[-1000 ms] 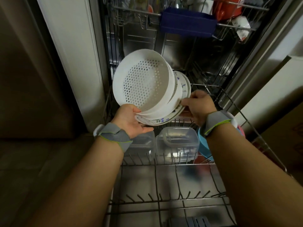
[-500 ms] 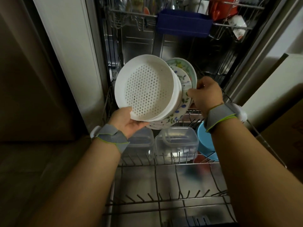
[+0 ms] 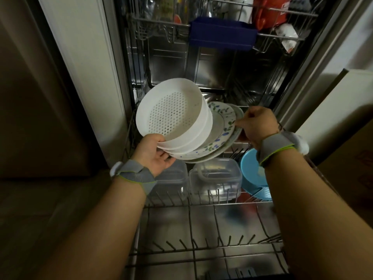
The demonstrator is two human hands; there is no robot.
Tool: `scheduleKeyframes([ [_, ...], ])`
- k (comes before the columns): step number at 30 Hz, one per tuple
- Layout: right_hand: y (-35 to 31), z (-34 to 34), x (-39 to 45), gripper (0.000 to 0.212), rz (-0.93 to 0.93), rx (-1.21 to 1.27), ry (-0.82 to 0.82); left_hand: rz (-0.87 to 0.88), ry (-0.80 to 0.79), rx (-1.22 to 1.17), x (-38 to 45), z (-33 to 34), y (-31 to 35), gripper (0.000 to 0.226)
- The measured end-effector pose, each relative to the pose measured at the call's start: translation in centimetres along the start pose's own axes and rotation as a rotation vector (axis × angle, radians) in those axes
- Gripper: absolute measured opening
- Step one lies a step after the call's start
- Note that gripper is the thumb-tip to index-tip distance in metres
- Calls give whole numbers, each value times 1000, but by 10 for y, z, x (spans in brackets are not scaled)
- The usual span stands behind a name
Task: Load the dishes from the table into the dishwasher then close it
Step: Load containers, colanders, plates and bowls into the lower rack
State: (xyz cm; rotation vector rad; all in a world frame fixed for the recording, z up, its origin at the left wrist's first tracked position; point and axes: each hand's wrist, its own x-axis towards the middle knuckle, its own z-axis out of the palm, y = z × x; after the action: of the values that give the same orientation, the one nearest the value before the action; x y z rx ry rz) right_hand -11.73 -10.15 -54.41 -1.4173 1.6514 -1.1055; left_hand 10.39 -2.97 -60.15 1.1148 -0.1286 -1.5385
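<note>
Above lower rack, left hand cradles tilted dish stack from beneath; right hand pinches rearmost plate, likely peeling it off for slotting.

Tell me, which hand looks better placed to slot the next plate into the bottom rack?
Probably the right hand: it already pinches the rim of the rearmost plate, while the left hand supports the whole stack under the colander.

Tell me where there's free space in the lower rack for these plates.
The near rows of tines in the lower rack, between your forearms, stand bare. Behind them it is crowded: two clear containers and a blue bowl fill that row, under the stack you hold.
</note>
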Motion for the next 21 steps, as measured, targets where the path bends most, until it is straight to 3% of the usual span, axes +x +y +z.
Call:
scheduleKeyframes([
  [2,-5,-2,2,17,-113,-244,109,-7,-11,-30,-3,4,-2,10],
  [5,-17,-5,-2,16,-299,-356,197,-1,-49,-73,-10,8,-3,15],
  [9,-23,0,-5,3,-505,-336,277,15,-32,-90,-13,10,-1,27],
  [12,-24,2,-7,5,-573,-278,316,7,-39,-136,-11,5,2,30],
  [17,-29,14,-11,9,-636,-136,308,66,-152,-216,-22,3,18,55],
  [21,-54,26,-14,5,-729,-146,279,156,-110,-261,-31,3,37,54],
])
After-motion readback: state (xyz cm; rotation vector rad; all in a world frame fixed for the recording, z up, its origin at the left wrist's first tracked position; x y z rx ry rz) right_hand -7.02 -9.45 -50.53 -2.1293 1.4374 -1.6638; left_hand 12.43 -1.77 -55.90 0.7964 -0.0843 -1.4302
